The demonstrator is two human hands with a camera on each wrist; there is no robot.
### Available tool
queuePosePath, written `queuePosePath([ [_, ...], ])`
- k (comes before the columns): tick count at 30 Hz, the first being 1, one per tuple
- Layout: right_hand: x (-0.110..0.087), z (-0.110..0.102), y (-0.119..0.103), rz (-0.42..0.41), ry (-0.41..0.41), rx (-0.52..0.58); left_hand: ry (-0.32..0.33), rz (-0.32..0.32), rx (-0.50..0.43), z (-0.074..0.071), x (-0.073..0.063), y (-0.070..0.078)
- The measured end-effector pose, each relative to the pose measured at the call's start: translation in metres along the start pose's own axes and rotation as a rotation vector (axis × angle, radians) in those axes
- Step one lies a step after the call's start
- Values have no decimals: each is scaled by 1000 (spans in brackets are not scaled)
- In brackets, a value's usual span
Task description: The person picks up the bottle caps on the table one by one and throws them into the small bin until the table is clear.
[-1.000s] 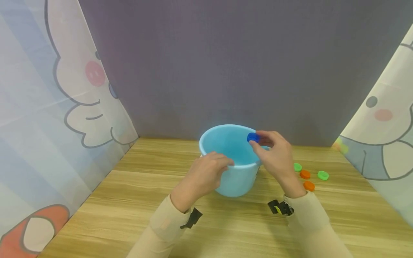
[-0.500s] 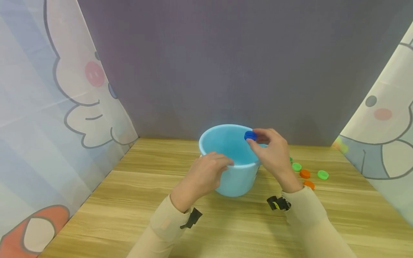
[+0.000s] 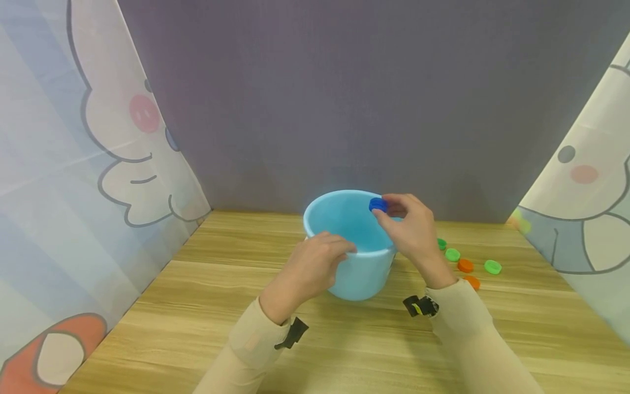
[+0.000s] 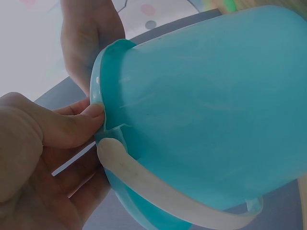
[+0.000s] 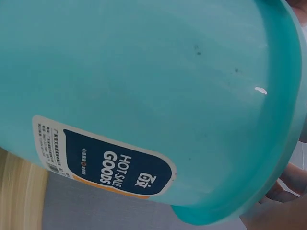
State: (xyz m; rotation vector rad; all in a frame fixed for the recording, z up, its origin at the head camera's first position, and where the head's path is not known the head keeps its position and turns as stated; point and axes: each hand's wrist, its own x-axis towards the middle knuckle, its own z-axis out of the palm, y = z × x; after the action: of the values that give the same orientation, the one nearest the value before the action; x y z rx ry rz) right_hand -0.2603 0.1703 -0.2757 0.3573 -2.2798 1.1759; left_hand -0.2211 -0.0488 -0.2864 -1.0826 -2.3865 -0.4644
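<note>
A light-blue bucket (image 3: 361,279) stands upright on the wooden table. My left hand (image 3: 315,265) grips its near rim; in the left wrist view the thumb (image 4: 72,125) presses the outside of the rim while the fingers reach over the inner side. Between thumb and fingertips of my right hand (image 3: 414,227) is a blue bottle cap (image 3: 377,205), held over the bucket's opening near the right rim. The right wrist view shows mostly the bucket wall with its printed label (image 5: 115,163), and part of the right hand at the rim; the cap is hidden there.
Right of the bucket lie several loose caps on the wooden table (image 3: 236,328), among them an orange cap (image 3: 465,266) and a light-green cap (image 3: 493,267). A white bucket handle (image 4: 168,191) hangs at the bucket's side. A grey panel (image 3: 344,98) stands behind.
My right hand has moved slightly left with the blue bottle cap, farther over the bucket, uncovering a darker green cap on the table. The left hand and bucket have stayed put.
</note>
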Motion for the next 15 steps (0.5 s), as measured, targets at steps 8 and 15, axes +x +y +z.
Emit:
queuePosePath([
  [8, 2, 3, -1, -23, 32, 21, -10, -10, 4, -1, 0, 1],
  [15, 2, -1, -5, -67, 92, 37, -2, 0, -4, -1, 0, 1],
])
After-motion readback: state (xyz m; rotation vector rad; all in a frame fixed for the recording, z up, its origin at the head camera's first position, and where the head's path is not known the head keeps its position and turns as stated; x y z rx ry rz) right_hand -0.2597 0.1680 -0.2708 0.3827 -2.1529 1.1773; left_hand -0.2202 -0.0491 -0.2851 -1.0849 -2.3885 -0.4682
